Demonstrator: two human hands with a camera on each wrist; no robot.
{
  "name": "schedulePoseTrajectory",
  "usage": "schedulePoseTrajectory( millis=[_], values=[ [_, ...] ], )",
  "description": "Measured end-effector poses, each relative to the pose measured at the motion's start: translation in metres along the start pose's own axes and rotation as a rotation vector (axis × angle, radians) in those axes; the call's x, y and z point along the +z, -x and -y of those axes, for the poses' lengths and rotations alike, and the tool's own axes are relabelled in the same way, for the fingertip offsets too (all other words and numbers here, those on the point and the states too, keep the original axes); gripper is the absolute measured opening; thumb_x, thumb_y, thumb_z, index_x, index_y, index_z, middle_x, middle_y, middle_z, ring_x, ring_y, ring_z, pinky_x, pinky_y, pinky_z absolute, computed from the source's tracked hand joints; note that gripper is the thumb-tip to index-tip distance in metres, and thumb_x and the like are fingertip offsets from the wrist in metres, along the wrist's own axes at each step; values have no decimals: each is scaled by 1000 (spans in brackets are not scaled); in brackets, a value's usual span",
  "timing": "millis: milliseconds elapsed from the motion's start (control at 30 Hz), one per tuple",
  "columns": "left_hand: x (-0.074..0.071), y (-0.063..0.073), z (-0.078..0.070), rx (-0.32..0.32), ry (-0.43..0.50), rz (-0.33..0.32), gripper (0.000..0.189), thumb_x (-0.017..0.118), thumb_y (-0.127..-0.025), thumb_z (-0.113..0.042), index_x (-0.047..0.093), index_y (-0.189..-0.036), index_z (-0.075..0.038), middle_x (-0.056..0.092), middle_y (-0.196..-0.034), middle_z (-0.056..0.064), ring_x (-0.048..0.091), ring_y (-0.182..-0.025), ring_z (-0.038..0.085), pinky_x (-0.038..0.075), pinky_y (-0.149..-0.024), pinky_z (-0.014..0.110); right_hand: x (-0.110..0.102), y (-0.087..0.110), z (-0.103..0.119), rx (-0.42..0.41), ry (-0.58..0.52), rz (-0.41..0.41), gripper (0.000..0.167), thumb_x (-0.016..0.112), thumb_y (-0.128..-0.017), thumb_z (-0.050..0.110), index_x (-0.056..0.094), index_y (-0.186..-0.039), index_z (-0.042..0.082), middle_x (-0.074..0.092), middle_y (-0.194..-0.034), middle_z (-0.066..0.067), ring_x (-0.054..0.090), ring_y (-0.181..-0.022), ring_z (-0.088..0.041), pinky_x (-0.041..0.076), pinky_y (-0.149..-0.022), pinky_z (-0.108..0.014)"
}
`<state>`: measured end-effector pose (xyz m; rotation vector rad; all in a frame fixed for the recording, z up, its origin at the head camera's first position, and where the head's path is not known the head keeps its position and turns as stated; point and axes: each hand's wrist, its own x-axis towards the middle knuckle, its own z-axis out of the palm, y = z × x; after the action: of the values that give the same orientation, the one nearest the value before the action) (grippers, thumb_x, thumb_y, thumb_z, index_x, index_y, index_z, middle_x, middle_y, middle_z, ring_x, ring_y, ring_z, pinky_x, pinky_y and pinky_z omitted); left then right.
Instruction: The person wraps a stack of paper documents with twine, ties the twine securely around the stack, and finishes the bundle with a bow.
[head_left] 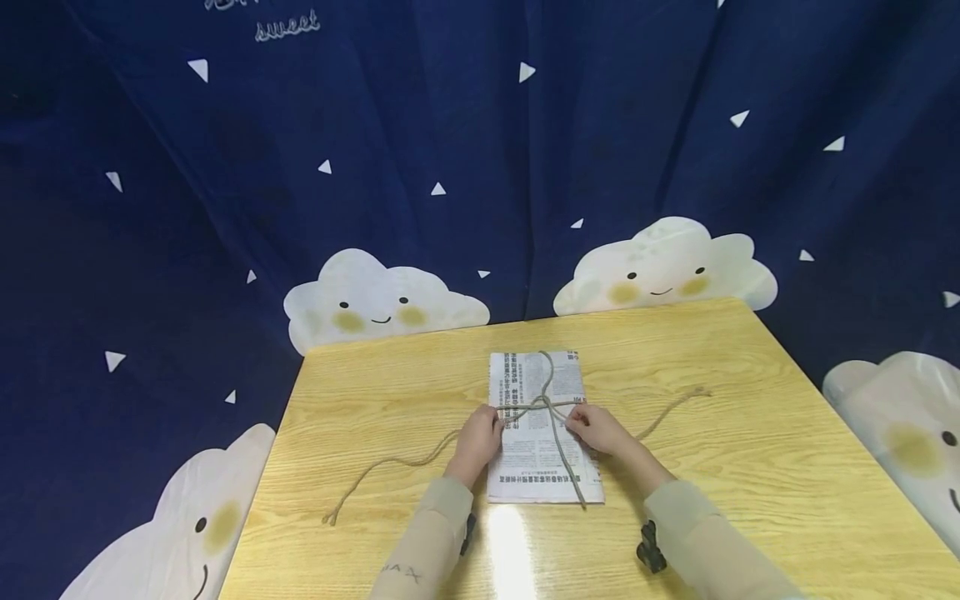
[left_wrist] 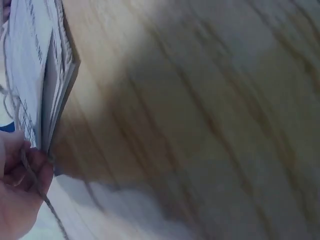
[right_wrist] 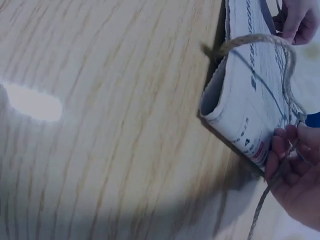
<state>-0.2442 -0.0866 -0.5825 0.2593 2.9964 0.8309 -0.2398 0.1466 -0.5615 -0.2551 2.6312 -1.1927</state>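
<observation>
A folded newspaper bundle [head_left: 525,467] lies on the wooden table, with twine [head_left: 549,379] crossing over its top near the middle. At the bundle's left edge, my left hand [head_left: 478,437] pinches one length of the twine; the loose end trails left across the table. My right hand [head_left: 600,427] pinches another length at the right edge, its tail running out to the right. Seen from the left wrist, the twine [left_wrist: 32,172] passes between thumb and curled fingers. The right wrist view has the twine [right_wrist: 260,205] hanging down out of the fingers, and another strand arching over the newspaper's near edge.
The light wooden table [head_left: 360,383] extends on both sides of the bundle and in front of it. A dark blue curtain [head_left: 420,125] with white clouds and triangles hangs behind and beside the table. Bright glare [head_left: 510,550] marks the near tabletop.
</observation>
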Motion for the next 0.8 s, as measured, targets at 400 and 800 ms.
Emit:
schedulePoseTrajectory(
  millis=[400, 800],
  values=[
    [-8, 1, 13, -164, 566, -78, 18, 42, -91, 2, 44, -74, 0, 59, -73, 16, 58, -61, 20, 47, -52, 22, -10, -3, -16, 70, -60, -57, 14, 55, -90, 9, 61, -82, -1, 61, -70, -7, 55, -61, -15, 45, -52, -23],
    [-8, 5, 25, -111, 497, -16, 18, 62, -87, -16, 66, -85, 1, 55, -71, 1, 44, -63, 10, 40, -55, 21, -25, -9, -24, 137, -175, -42, 15, 56, -88, 5, 61, -91, -9, 62, -73, -10, 58, -63, -15, 51, -57, -24]
  ],
)
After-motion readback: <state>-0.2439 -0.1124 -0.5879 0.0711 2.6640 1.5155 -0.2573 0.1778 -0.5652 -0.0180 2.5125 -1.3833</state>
